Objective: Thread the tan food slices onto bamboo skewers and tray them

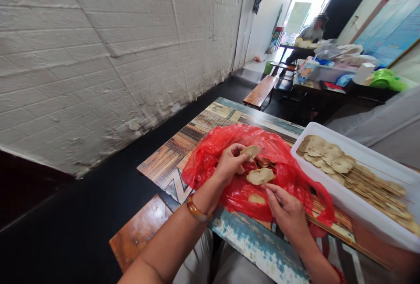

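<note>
My left hand (231,161), a bangle on its wrist, pinches a thin, pale food slice (251,151) between thumb and fingers. Just below it, another pale slice (260,176) with a wavy edge seems to be on a thin skewer, most of which is hidden. My right hand (286,208) is closed at the lower edge of that slice, its fingertips apparently gripping the skewer. Both hands are over an open red plastic bag (210,150). Inside the bag lie more slices, one of them (257,198) near its front.
On the right, a white tray (357,137) holds many skewered slices (331,155). Bare sticks (348,242) lie along the patterned table (203,126). A white wall (124,47) runs along the left. Behind are a bench (261,90), a cluttered table and a seated person (311,33).
</note>
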{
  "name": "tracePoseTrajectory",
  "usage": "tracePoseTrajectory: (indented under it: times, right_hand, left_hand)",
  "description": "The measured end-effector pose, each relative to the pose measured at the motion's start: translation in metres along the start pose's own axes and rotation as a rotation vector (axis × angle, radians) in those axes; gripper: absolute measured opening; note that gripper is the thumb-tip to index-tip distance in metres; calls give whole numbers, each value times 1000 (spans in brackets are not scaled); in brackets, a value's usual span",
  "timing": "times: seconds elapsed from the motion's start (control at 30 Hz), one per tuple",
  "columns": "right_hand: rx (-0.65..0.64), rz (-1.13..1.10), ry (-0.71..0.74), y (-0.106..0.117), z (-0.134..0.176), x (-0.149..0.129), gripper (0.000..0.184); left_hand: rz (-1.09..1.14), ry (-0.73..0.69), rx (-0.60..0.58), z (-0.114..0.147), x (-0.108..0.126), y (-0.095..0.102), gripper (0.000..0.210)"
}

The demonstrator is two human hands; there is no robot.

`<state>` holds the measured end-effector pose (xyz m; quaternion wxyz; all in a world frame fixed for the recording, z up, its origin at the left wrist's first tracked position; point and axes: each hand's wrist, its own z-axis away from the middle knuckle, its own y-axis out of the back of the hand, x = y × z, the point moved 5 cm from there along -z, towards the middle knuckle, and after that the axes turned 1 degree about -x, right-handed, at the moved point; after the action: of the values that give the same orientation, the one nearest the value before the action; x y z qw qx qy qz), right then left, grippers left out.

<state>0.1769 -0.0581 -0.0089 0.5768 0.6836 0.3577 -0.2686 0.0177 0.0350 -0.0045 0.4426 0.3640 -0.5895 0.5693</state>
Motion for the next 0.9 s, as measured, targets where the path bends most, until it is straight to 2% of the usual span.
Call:
tracePoseTrajectory:
  times: [0.17, 0.5, 0.77, 0.9]
  right_hand:
    - [11, 20, 7, 0, 1, -1, 31]
    - [1, 72, 39, 1, 3, 0, 31]
    - [15, 105, 36, 2, 2, 0, 32]
    - [30, 108, 51, 2, 2, 2, 32]
  left_hand:
    - [88, 51, 4, -1, -1, 0, 31]
    - [98, 58, 26, 0, -1, 1, 34]
    - [75, 81, -66, -1, -8, -1, 39]
    - [89, 99, -70, 0, -10, 0, 34]
